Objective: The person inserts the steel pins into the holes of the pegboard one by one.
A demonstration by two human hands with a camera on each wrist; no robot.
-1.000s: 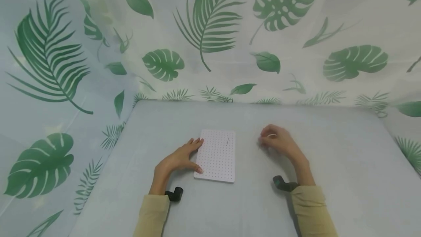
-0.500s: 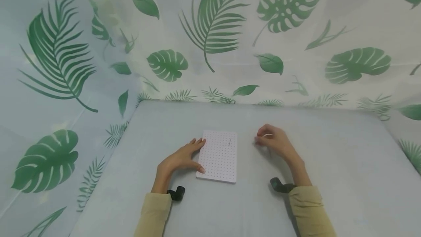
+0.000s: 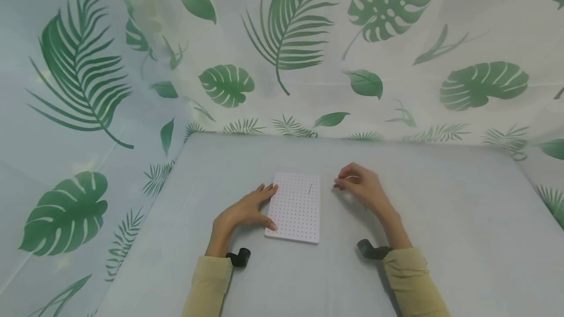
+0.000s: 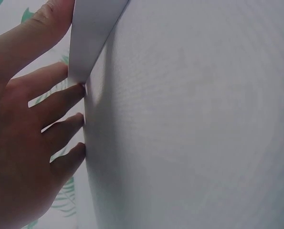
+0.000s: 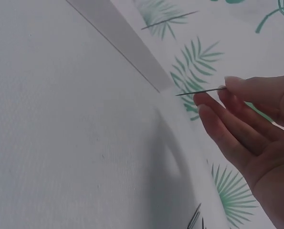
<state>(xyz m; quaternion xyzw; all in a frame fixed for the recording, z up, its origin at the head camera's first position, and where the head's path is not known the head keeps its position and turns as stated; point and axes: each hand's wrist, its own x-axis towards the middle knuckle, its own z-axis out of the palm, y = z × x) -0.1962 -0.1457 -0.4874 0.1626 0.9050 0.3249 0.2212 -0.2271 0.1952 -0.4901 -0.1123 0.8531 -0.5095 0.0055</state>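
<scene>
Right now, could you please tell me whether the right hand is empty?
No, the right wrist view shows the right hand pinching a thin dark rod that juts out past the thumb.

my head feed is softly and evenly lit, low in contrast, with a warmer glow at the upper left of the leaf-print fabric [image 3: 152, 18]. faint, soft-edged shadows fall on the table [image 3: 335, 278], inward of the left hand [image 3: 244, 212] and right hand [image 3: 361, 187]. my left-wrist view is dimmer, the left hand quite dark. on the right wrist i see a broad, blurry shadow, while the needle [image 5: 200, 91] looks fairly crisp.
</scene>
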